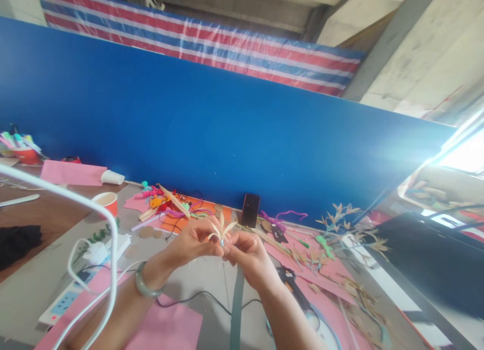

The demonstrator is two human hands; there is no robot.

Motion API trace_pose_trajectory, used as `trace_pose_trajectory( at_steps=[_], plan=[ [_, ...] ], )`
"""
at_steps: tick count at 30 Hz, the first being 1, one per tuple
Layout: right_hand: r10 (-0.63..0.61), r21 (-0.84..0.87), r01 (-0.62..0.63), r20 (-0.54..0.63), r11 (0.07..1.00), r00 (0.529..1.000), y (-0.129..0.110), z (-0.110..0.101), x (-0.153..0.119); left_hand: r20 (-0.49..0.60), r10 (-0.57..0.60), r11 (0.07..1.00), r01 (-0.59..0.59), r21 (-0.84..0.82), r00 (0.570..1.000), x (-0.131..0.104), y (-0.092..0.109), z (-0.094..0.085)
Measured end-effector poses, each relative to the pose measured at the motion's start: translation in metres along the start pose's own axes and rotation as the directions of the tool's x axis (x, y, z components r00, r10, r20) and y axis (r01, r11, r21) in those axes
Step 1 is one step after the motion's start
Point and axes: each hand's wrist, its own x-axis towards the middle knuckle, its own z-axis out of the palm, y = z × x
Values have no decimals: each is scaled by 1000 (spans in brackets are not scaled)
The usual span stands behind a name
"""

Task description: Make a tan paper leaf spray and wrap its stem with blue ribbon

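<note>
Held up between both hands, over the middle of the table, is a small flower (222, 229) with narrow cream petals that fan upward. My left hand (198, 240), with a pale bangle at the wrist, pinches it near its base. From the other side my right hand (244, 245) closes its fingers at the same spot, where a bit of pale blue shows. A dark green strip (237, 309) runs down toward the front below my right hand; whether it joins the flower I cannot tell.
A hot glue gun (291, 284) lies on pink paper (333, 274) at the right, near dried-looking stems (363, 294). A phone (250, 209) leans against the blue partition (227, 138). To the left are a power strip (68, 299), white cable (113, 269) and paper cup (108, 202).
</note>
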Motion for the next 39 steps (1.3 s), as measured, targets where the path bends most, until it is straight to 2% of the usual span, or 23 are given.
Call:
trace_pose_trajectory(
  at_steps=[5,7,9,12,17,21,29,34,39],
  plan=[
    [45,118,-52,65,992,997,4,1,1,137,-11,1000,11,1,990,2,-2,-8],
    [51,140,-61,77,988,996,7,0,2,150,-10,1000,8,11,989,3,-4,-9],
    [46,126,-54,65,991,997,9,0,3,117,4,1000,-1,-25,993,3,-6,-9],
    [29,55,-29,-13,998,999,7,3,3,50,37,999,-36,-27,998,3,-7,-9],
    [-22,-120,2,-164,993,986,2,10,3,-41,39,985,-32,168,998,3,-4,-9],
    [-83,-229,32,-219,973,972,6,10,3,-98,103,947,-67,314,990,5,-2,-5],
    [-73,-246,5,-269,969,960,12,8,5,-157,179,864,-79,497,971,5,-4,2],
    [-133,-311,37,-293,950,947,15,8,6,-187,148,894,-50,446,971,6,-7,2],
    [-139,-309,48,-281,950,950,8,10,4,-189,67,967,-17,255,980,6,-7,2]
  ],
)
